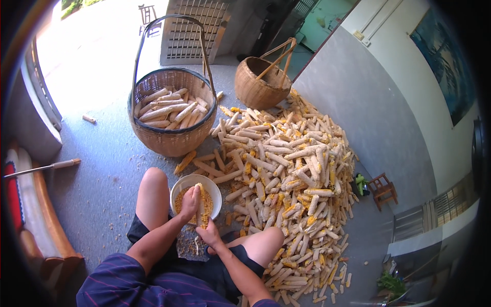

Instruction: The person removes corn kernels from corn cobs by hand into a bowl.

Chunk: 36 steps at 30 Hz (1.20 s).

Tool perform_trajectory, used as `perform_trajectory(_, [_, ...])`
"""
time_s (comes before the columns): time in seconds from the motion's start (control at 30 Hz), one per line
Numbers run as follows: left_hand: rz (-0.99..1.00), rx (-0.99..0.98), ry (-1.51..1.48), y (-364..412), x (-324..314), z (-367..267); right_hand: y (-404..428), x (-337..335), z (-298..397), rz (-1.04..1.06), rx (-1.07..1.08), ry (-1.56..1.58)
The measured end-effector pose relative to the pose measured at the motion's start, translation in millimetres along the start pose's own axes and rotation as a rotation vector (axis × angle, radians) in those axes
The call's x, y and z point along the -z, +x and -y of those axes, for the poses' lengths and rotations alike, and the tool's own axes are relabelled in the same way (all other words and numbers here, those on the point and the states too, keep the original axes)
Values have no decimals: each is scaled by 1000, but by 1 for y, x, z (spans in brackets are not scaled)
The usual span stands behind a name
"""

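Both my hands hold one partly stripped corn cob (201,211) above a white bowl (217,190) that contains loose yellow kernels (181,199). My left hand (190,202) grips the cob's upper part, with the thumb near its far end. Around the near end is my right hand (209,232). Yellow kernels remain along parts of the cob. A large heap of corn cobs (284,172), mostly bare with some yellow kernels on them, lies to the right of the bowl. Beyond the bowl stands a woven basket (168,141) with a tall handle, partly filled with bare cobs (168,109).
A second woven basket (255,90) leans at the heap's far edge. A brush (63,164) juts in at the left above a wooden seat (57,230). Loose kernels and a single cob (89,119) lie on the grey floor. At the right stands a small wooden chair (383,190).
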<state>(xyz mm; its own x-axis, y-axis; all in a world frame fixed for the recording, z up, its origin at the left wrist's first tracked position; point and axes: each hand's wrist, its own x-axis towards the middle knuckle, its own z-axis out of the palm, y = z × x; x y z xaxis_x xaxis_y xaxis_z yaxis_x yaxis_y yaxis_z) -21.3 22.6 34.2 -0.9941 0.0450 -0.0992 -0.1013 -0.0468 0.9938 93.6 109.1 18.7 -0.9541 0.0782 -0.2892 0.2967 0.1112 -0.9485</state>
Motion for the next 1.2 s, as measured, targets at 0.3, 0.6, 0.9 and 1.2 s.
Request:
perform_trajectory(0.3, [-44,-88,120,8,1,24,-8,2,15,103,-190,306])
perform_trajectory(0.6, [-39,16,171,15,6,21,-2,-2,9,73,-151,245])
perform_trajectory(0.9, [68,222,-469,14,1,13,-3,15,4,246,-324,614])
perform_trajectory(1.2, [68,197,-508,7,1,7,-7,21,20,430,-371,863])
